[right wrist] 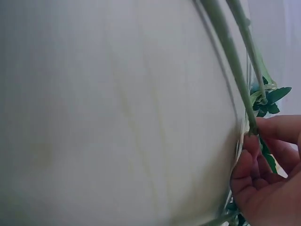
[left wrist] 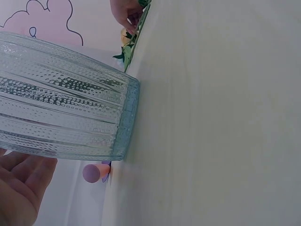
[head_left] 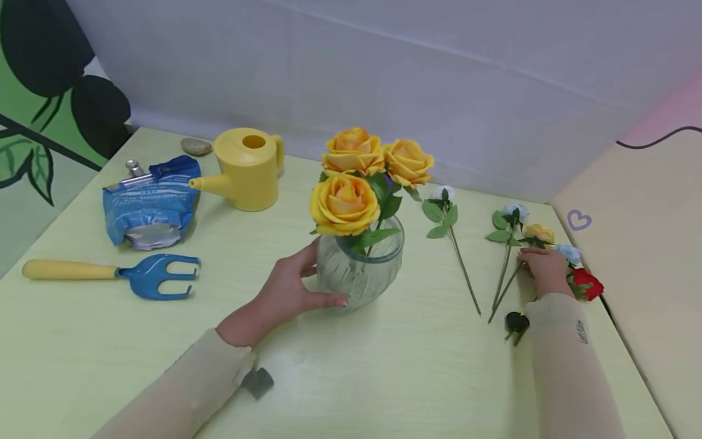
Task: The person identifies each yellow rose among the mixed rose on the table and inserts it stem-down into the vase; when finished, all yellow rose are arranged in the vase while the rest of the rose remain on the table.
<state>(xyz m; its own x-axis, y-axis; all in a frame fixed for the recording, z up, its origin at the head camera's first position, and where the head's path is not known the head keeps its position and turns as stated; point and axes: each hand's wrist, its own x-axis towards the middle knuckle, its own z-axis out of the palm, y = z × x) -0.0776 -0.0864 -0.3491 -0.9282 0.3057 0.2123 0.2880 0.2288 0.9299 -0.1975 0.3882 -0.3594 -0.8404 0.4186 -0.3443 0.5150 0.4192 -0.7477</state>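
Observation:
In the head view, a round ribbed glass vase (head_left: 359, 283) stands mid-table with three large yellow roses (head_left: 345, 204) and green leaves in it. My left hand (head_left: 287, 286) grips its left side, thumb in front and fingers behind. The left wrist view shows the vase wall (left wrist: 61, 99) close up, with fingertips against it. Over at the right, my right hand (head_left: 545, 268) pinches the stem (right wrist: 237, 77) of a flower on the table, apparently the small yellow rose (head_left: 540, 233). The hand partly covers the flowers around it.
Pale blue flowers (head_left: 515, 213) and a red rose (head_left: 588, 285) lie by the right hand. Another pale flower (head_left: 443, 194) lies nearer the vase. Leftward are a yellow watering can (head_left: 249, 177), a clipped blue bag (head_left: 150, 204), a stone (head_left: 195, 146) and a hand fork (head_left: 159, 276).

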